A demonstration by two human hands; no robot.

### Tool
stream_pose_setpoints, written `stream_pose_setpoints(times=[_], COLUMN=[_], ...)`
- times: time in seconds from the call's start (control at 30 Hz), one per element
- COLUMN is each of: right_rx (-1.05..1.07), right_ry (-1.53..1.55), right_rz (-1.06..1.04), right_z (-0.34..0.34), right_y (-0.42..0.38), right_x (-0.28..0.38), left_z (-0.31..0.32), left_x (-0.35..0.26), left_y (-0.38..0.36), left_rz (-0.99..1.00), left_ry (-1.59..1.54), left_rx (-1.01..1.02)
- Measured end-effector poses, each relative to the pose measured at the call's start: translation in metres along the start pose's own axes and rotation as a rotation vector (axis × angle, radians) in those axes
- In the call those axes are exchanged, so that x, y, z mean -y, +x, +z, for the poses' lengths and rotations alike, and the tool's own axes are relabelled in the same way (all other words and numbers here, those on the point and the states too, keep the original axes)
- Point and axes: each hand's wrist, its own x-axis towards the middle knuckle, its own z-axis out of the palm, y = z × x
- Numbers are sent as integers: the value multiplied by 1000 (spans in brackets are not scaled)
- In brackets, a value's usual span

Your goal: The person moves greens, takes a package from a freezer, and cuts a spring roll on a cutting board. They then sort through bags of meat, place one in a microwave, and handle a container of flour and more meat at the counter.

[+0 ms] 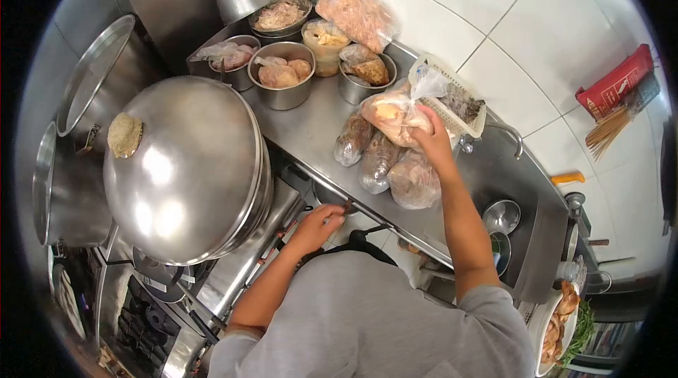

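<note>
My right hand [432, 136] grips a clear plastic bag of pale meat [388, 113] over the steel counter. Below that bag lie further filled bags: a brown one [353, 139] at the left, another brown one [379, 163] in the middle and a pale one [414, 180] at the right. My left hand [321, 226] is at the counter's front edge, its fingers curled near a small dark object too small to name. Behind the bags stands a steel pot [366, 81] with a bagged brown item in it.
Several steel pots of meat [281, 78] line the back. A large domed lid [187, 173] covers a pot at the left, beside the stove [152, 321]. A white basket [452, 96] stands by the sink [487, 166]. A bowl of browned food [554, 336] is at the lower right.
</note>
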Motion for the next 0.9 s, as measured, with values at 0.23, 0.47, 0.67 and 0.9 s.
stream_pose_setpoints(times=[0.23, 0.47, 0.67, 0.9], right_rx=[79, 257, 404, 326], right_ry=[776, 1061, 634, 488], right_rz=[286, 588, 539, 221], right_z=[-16, -10, -26, -7], right_y=[-5, -18, -9, 1], right_x=[-24, -61, -24, -31], left_z=[17, -1, 6, -3], left_x=[-79, -96, -91, -89], left_y=[118, 156, 181, 192], left_rz=[21, -294, -114, -46], left_ry=[-205, -1030, -779, -762], left_rx=[-238, -210, -139, 51])
